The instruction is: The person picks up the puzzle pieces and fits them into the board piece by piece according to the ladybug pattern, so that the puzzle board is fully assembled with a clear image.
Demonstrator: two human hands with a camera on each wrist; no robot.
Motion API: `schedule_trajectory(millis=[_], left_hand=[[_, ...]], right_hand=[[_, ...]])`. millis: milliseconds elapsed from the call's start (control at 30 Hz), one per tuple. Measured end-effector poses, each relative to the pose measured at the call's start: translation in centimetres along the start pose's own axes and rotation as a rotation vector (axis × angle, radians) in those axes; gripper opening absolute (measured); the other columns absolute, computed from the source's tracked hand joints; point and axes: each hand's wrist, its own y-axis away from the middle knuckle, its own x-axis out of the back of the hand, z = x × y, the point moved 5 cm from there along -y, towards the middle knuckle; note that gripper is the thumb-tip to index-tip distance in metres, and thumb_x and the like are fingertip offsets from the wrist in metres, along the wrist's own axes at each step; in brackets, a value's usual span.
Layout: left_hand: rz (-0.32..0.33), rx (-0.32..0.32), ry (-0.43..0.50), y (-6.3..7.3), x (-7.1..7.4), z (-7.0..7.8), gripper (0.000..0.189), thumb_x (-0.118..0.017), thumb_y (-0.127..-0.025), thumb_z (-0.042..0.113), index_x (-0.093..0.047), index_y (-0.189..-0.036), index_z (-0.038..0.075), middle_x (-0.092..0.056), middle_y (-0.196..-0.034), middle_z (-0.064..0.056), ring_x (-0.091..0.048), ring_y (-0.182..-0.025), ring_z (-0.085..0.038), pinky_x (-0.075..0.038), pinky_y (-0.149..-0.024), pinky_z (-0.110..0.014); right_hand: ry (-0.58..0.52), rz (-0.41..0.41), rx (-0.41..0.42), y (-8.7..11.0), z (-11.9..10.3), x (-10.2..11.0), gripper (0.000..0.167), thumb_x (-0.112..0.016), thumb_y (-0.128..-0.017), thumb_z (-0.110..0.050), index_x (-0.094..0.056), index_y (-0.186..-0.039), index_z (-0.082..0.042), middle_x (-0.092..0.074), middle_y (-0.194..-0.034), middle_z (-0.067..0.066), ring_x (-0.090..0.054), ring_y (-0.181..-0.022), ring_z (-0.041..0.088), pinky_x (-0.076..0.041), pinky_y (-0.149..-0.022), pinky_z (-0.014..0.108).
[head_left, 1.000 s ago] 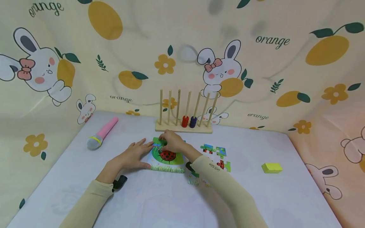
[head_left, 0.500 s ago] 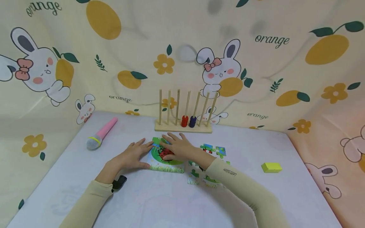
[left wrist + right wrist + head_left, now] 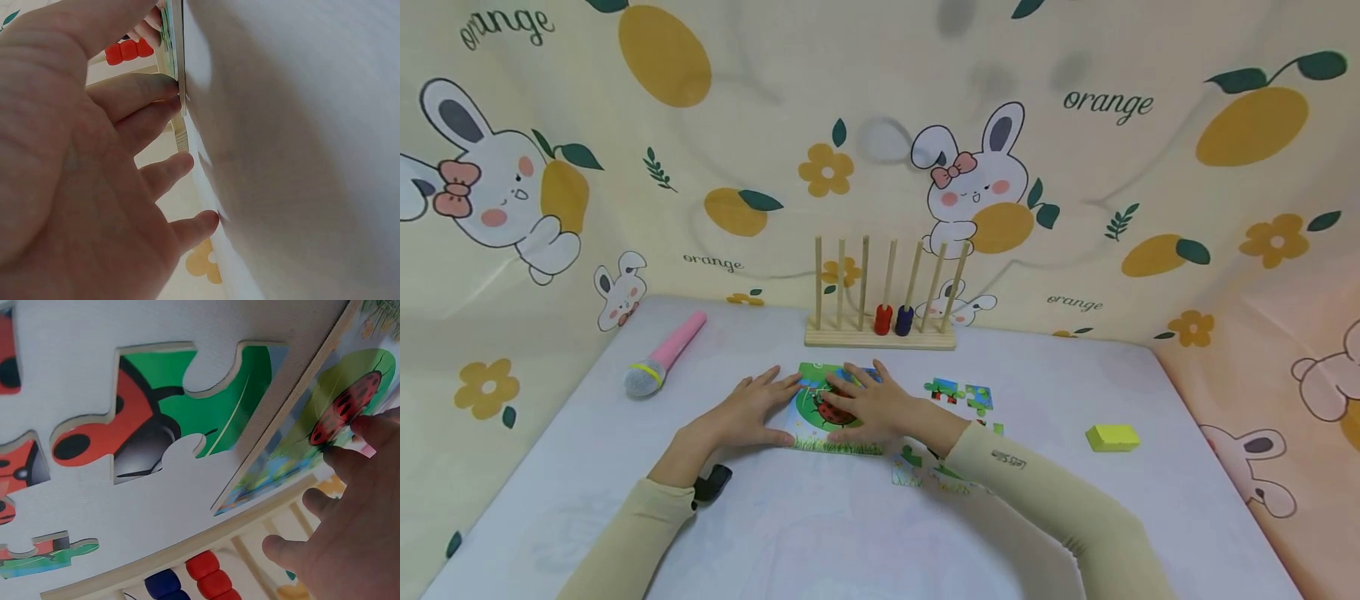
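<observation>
A square ladybug puzzle board (image 3: pixel 835 446) lies flat on the white table, with green and blue at its upper left. My left hand (image 3: pixel 748 412) rests at its left side, fingers spread; in the left wrist view, the thumb and forefinger touch the board's edge (image 3: pixel 179 59). Loosely stretched fingers of my right hand (image 3: pixel 883 408) lie over the board's right part, covering some of the ladybug. The right wrist view has its fingertips at the ladybug picture (image 3: pixel 347 409). Right of the board lie loose puzzle pieces (image 3: pixel 979 397), partly hidden by the right forearm; one large piece (image 3: pixel 159 369) shows ladybug and green.
Behind the board stands a wooden peg rack (image 3: pixel 880 337) with red beads (image 3: pixel 883 321) and dark blue beads (image 3: pixel 904 322). A pink toy microphone (image 3: pixel 666 354) lies at the back left, and a yellow-green block (image 3: pixel 1112 437) at the right. Patterned cloth (image 3: pixel 880 125) hangs behind the table.
My right hand was bent with gathered fingertips at the board's upper left; its fingers have since spread and it has moved right and slightly down. The left hand has stayed at the board's edge.
</observation>
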Motion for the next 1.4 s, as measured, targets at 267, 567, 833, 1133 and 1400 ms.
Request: schedule_trajectory(millis=[267,567,833,1133,1400], left_hand=[[0.007,-0.008,0.001,0.1,0.0,0.0,0.09,-0.078,-0.082,0.05,-0.044,-0.148,-0.001,-0.033,-0.159,-0.016,-0.018,-0.146,-0.049,-0.02,-0.104,-0.078],[0.003,-0.004,0.005,0.1,0.1,0.2,0.09,-0.077,-0.083,0.049,-0.043,-0.149,-0.001,-0.033,-0.159,-0.016,-0.017,-0.146,-0.049,-0.019,-0.104,-0.078],[-0.003,0.002,0.004,0.2,0.1,0.3,0.089,-0.078,-0.083,0.047,-0.042,-0.149,-0.001,-0.032,-0.159,-0.016,-0.017,-0.146,-0.049,-0.019,-0.105,-0.077],[-0.004,0.008,-0.001,-0.2,-0.1,0.3,0.091,-0.078,-0.082,0.05,-0.043,-0.149,0.0,-0.033,-0.159,-0.015,-0.017,-0.146,-0.049,-0.018,-0.106,-0.076],[-0.006,0.023,-0.004,-0.1,-0.2,0.1,0.092,-0.079,-0.08,0.05,-0.042,-0.149,0.001,-0.032,-0.159,-0.015,-0.016,-0.147,-0.048,-0.017,-0.107,-0.075]], right_hand=[[-0.025,-0.022,-0.011,-0.6,0.0,0.1,0.079,-0.032,-0.095,-0.074,-0.021,-0.16,-0.031,-0.009,-0.167,-0.002,-0.002,-0.153,0.031,-0.004,-0.117,0.064],[-0.044,-0.032,-0.015,-1.3,-0.4,0.4,0.08,-0.032,-0.095,-0.074,-0.018,-0.16,-0.031,-0.01,-0.167,-0.002,-0.003,-0.153,0.029,-0.003,-0.117,0.063],[-0.092,-0.036,-0.014,-1.3,-0.4,0.4,0.079,-0.034,-0.096,-0.072,-0.019,-0.16,-0.029,-0.009,-0.167,0.0,-0.006,-0.153,0.03,-0.006,-0.117,0.064],[-0.248,0.141,-0.012,0.7,3.3,0.9,0.068,-0.059,-0.098,-0.048,-0.039,-0.154,-0.014,-0.026,-0.162,0.015,-0.016,-0.15,0.037,-0.014,-0.115,0.067],[-0.377,0.283,-0.148,5.1,10.1,0.4,0.036,-0.078,-0.086,-0.01,-0.068,-0.12,-0.004,-0.061,-0.116,0.013,-0.058,-0.109,0.032,-0.044,-0.09,0.057]])
